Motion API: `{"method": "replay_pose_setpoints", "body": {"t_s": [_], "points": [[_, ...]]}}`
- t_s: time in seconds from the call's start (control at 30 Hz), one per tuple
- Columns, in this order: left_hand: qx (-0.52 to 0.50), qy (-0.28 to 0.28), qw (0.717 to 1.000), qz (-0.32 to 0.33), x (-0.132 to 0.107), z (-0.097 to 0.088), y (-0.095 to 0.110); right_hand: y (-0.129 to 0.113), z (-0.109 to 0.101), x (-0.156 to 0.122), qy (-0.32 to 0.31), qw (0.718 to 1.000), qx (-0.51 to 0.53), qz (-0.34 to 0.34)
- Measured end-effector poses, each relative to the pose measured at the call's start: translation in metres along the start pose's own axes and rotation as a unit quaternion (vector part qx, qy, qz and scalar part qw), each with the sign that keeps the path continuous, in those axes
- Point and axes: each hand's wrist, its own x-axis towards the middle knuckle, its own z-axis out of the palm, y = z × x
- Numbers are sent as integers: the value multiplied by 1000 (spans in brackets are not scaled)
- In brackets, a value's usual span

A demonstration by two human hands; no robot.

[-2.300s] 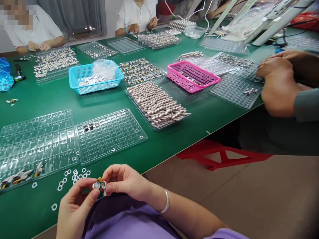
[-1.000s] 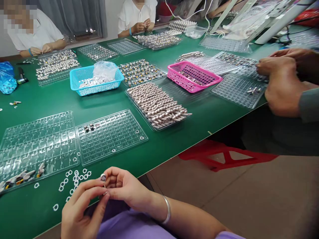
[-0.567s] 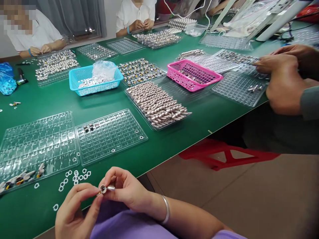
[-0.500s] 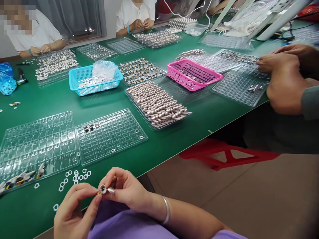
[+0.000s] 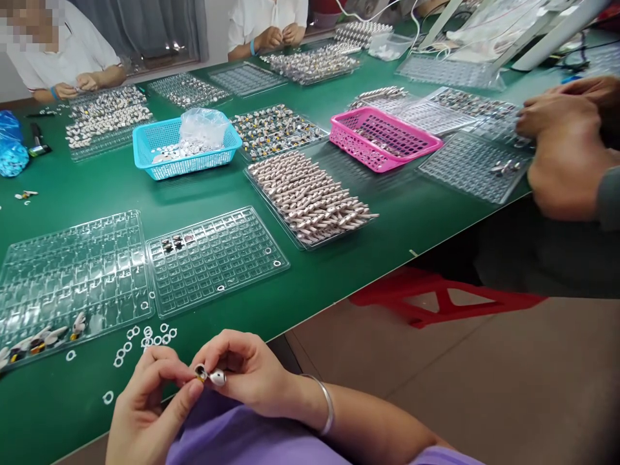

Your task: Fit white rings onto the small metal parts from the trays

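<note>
Above my lap, both hands meet at a small earbud part (image 5: 217, 377) with a shiny silver rounded piece and an open, dark-centred round end. My right hand (image 5: 249, 374) grips it between thumb and fingers. Thumb and forefinger of my left hand (image 5: 152, 400) pinch at the round end, where a bit of yellow shows; the exact contact is partly hidden. Small white rings (image 5: 148, 336) lie loose on the table just beyond my left hand. Behind them, a clear tray (image 5: 97, 271) carries several white, black and yellow parts along its near edge.
Another clear tray (image 5: 217, 258) holds a few dark pieces. Beyond it are a tray of beige stems (image 5: 310, 200), a blue basket (image 5: 188, 169) and a pink basket (image 5: 358, 152). A co-worker's hands (image 5: 562, 123) are at right; two people sit opposite. A red stool (image 5: 436, 316) stands below the table edge.
My left fingertips have shifted slightly right against the round end. The silver piece has turned and shows more of its rounded face. The view has moved a little.
</note>
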Motion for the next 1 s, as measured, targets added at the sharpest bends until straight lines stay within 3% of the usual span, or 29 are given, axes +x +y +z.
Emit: {"method": "replay_pose_setpoints", "body": {"t_s": [0.33, 0.57, 0.77, 0.87, 1.0], "points": [[32, -1, 999, 13, -2, 0, -1, -5, 0, -2, -5, 992, -127, -15], [36, -3, 999, 21, -1, 1, 0, -18, 1, -2, -14, 963, -267, -42], [26, -2, 1000, 9, -2, -3, -1, -19, 0, 0, -36, 946, -306, -104], [60, -28, 998, 0, -4, -5, -3, -18, 0, 1, -33, 934, -328, -138], [138, -48, 987, 65, -5, -7, -2, -21, -3, 3, -24, 921, -365, -135]]}}
